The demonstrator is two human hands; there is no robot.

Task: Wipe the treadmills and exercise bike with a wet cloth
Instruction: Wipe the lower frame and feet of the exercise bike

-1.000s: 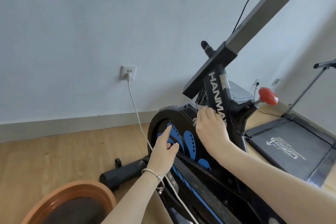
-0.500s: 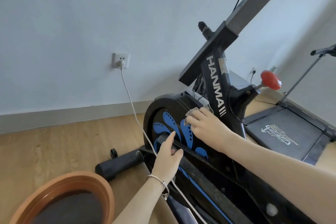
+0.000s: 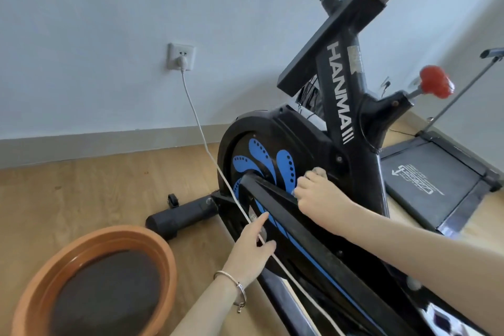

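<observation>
A black exercise bike [image 3: 339,117] with blue flywheel markings fills the middle and right. My right hand [image 3: 319,200] presses a small grey cloth [image 3: 317,171] against the flywheel cover, just above the black crank arm [image 3: 272,194]; only a corner of the cloth shows past my fingers. My left hand [image 3: 252,247] rests lower down on the bike's side with its fingers extended, touching the frame beside a white cable [image 3: 207,153]. A treadmill deck [image 3: 425,180] lies on the floor at the right, behind the bike.
An orange basin [image 3: 54,267] of dark water stands on the wooden floor at the lower left. The white cable runs from a wall socket [image 3: 181,57] down across the bike. A red knob [image 3: 435,84] sticks out of the frame. The bike's black foot [image 3: 180,213] lies on the floor.
My right hand with the cloth slid down from the frame's neck to the flywheel cover near the crank. My left hand dropped lower along the bike's side. The view shifted downward.
</observation>
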